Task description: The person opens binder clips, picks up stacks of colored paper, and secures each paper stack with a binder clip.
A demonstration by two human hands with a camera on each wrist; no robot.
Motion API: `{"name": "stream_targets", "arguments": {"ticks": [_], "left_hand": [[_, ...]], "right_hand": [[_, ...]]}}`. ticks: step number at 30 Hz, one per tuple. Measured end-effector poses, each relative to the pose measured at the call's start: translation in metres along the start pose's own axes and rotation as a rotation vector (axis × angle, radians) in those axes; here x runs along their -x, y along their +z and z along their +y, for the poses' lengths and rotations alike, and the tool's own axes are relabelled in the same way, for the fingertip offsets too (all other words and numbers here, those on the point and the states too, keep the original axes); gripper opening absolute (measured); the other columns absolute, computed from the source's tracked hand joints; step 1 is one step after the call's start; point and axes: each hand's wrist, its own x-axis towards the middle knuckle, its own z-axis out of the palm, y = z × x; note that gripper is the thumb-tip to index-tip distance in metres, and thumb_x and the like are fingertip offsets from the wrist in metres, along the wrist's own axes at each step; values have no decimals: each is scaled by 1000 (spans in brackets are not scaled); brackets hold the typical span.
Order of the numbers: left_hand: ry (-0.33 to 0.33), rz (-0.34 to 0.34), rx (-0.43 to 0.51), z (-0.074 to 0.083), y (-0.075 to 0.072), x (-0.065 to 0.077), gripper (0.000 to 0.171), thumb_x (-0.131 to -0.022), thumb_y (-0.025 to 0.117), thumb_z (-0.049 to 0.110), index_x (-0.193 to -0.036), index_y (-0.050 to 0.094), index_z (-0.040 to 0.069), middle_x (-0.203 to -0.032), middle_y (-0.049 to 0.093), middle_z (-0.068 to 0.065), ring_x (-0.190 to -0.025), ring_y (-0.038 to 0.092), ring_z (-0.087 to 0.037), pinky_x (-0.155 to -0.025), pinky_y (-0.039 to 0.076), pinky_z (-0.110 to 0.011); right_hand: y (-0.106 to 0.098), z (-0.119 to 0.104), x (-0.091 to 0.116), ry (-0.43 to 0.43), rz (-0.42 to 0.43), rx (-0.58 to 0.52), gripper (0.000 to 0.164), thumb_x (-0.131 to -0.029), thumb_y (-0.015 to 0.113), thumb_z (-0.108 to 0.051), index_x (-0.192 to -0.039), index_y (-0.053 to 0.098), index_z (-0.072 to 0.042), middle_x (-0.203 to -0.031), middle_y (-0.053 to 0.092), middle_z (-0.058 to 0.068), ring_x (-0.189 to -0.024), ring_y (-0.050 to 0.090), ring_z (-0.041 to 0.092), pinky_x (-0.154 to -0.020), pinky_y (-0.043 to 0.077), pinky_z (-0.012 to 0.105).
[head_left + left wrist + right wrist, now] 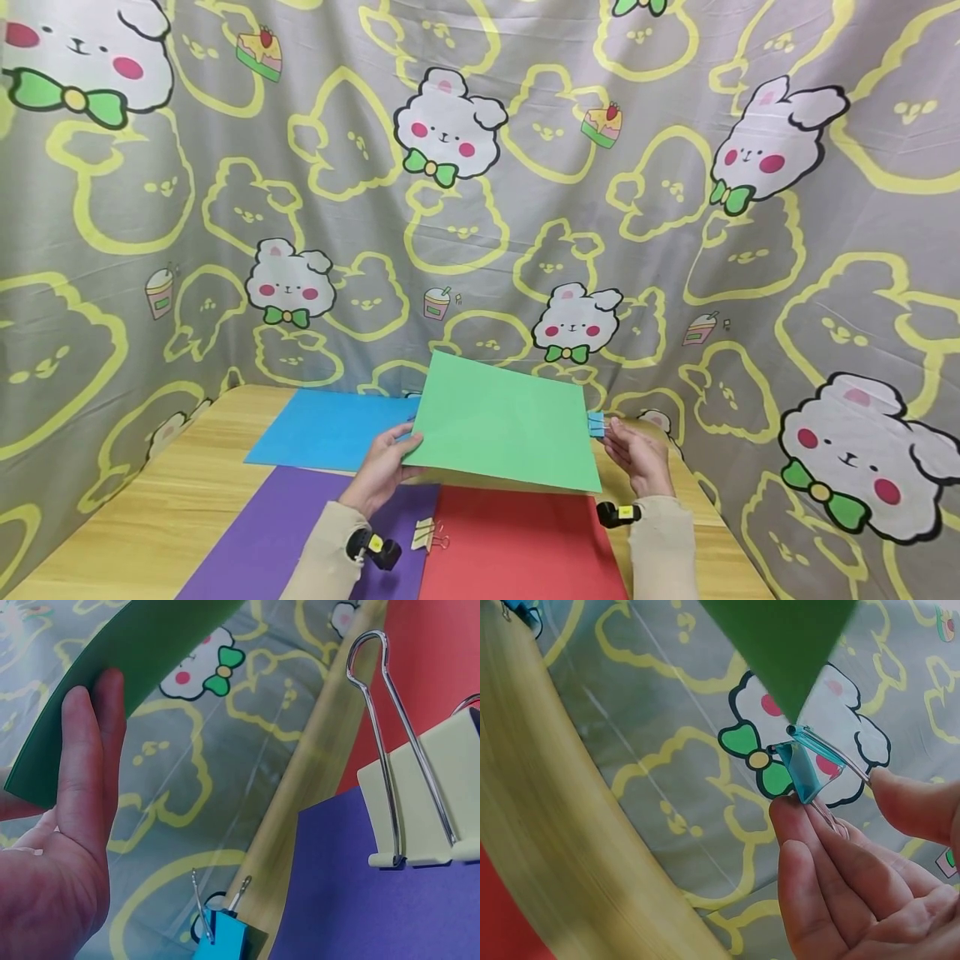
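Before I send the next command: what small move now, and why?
Probably slide the blue clip in the right hand onto the edge of the green sheet: the clip's mouth looks parted beside that edge, and the left hand holds the sheet.

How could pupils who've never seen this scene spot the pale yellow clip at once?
On the wooden table, find the purple sheet and the red sheet, side by side. The pale yellow clip lies where they meet, its colour setting it apart from the blue clip in the right hand.
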Motion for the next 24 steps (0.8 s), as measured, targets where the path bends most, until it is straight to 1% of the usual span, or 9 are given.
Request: {"name": "stream_targets", "arguments": {"ticks": [4,11,15,19,24], "left_hand": [[-2,-1,-5,1,0,0,56,-108,53,15,-155,34,-8,-96,73,5,-83,73,-7,-78,63,-30],[-4,-14,-2,1,-3,0,59,-108,54,17,-156,30,-8,-95,73,6,-82,73,-6,-75,63,-26],[-4,-35,-4,3,-3,1,63,-109,54,19,-158,26,-8,-96,73,8,-83,73,-5,-74,63,-25],[-4,-23,-5,1,-4,0,61,-109,54,18,-157,27,-9,-96,73,7,-83,73,-6,-74,63,-26],[-7,-8,-8,-1,-5,-2,56,-108,54,17,-155,33,-7,-96,73,5,-83,74,-8,-74,63,-27]], "right_hand": [[0,-1,0,7,-2,-5,23,-104,64,-25,-85,76,-29,-85,79,-12,-85,75,1,-84,61,18],[-1,-3,-1,24,-17,-64,29,-105,62,-22,-81,77,-26,-81,79,-10,-85,76,2,-87,61,21],[-2,-3,-1,36,-31,-86,27,-105,63,-23,-83,78,-25,-82,80,-9,-85,76,3,-85,61,20],[-2,-4,0,48,-50,-90,27,-106,61,-24,-85,77,-25,-82,80,-10,-85,76,3,-85,61,20],[-3,-3,0,44,-77,-92,27,-107,58,-24,-86,76,-25,-84,79,-10,-87,75,3,-86,61,20]]}}
